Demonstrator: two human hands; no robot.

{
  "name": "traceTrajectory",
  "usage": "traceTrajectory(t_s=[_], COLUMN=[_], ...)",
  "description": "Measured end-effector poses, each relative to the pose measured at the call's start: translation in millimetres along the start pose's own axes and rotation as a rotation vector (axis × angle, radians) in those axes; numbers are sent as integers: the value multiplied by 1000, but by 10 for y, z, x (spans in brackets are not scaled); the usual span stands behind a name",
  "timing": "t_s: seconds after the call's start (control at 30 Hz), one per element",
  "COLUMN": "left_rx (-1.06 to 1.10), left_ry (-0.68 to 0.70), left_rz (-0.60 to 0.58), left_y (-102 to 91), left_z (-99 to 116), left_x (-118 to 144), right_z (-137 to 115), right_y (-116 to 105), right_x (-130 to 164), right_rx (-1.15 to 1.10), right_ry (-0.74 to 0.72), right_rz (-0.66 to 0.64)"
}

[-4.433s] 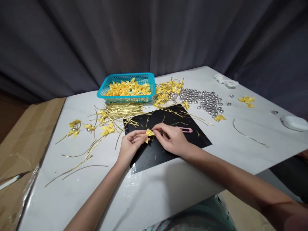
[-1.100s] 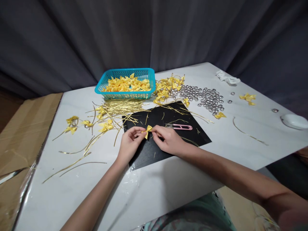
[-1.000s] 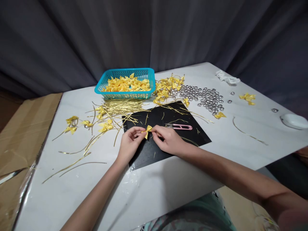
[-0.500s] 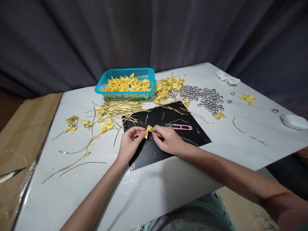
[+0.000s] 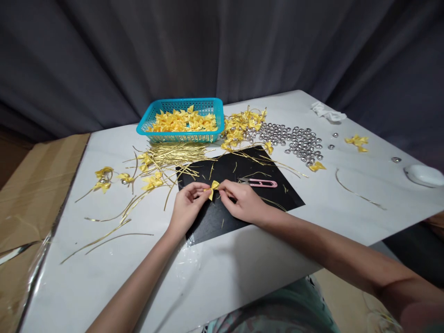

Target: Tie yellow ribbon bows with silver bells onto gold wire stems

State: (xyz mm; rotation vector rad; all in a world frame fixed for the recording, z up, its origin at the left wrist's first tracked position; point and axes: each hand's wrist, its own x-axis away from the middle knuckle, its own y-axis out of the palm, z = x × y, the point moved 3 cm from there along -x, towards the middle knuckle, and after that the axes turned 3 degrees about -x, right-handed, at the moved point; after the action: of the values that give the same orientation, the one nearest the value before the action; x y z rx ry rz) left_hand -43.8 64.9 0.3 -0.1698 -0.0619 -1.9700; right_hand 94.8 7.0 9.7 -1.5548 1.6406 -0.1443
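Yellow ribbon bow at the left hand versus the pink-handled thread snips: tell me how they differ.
The yellow ribbon bow is pinched in the left hand's fingers, while the pink-handled thread snips lie on the black mat.
The bow is glossy yellow; the snips have a pink handle and greyish blades.
The bow's visible part looks shorter than the snips.
Both show against the black mat.

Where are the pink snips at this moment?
In the head view, the pink snips lie on the right part of the black mat, just beyond the right hand and nearer than the silver beads.
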Motion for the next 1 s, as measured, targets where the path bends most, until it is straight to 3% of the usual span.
traceTrajectory(t_s=[1.0], left_rx=[42], left_ry=[94], left_rz=[-34], left_y=[19], left_z=[-45], left_x=[-1], right_z=[-34], right_y=[0], right_x=[3], right_rx=[21], right_ry=[34], right_rz=[-47])
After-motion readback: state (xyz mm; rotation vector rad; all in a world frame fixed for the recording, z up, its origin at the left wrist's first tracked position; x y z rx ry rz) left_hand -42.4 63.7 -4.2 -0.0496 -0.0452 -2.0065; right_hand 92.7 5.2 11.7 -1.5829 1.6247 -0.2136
